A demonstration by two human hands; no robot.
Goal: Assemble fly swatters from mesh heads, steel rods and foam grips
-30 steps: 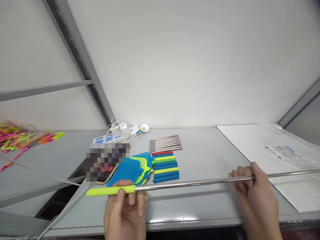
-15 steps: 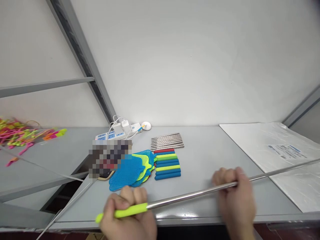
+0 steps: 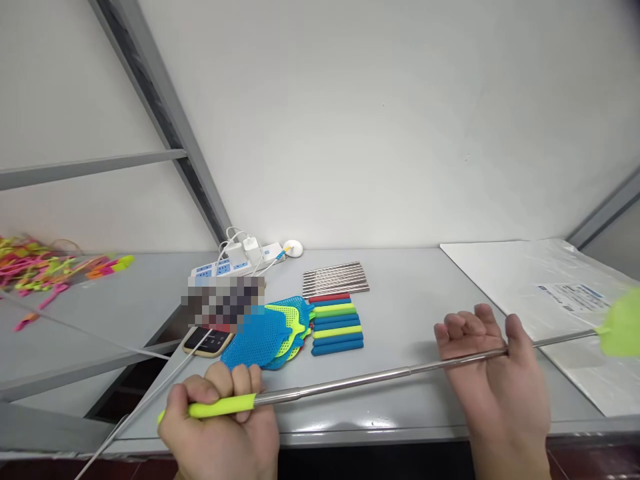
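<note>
I hold a fly swatter across the front of the grey table [image 3: 410, 300]. My left hand [image 3: 220, 430] is closed around its lime green handle [image 3: 223, 405]. Its thin metal rod [image 3: 360, 380] runs to the right and lies in my right hand [image 3: 495, 383], palm up, fingers curled loosely about it. The swatter's lime green head [image 3: 620, 321] shows at the right edge. Behind the rod lie blue and green mesh swatter heads [image 3: 267, 333], a row of coloured handles [image 3: 336, 323] and a bundle of metal rods [image 3: 336, 279].
A power strip with chargers [image 3: 235, 260] and a phone [image 3: 206, 340] sit at the back left. A large white sheet in plastic [image 3: 550, 293] covers the table's right side. Pink and green parts [image 3: 45, 267] lie on the left table. A slanted metal beam [image 3: 165, 127] rises behind.
The swatter has slid leftwards: my left hand moved down and left with the handle, the green head has come into view at the right, and my right hand has turned palm up with looser fingers.
</note>
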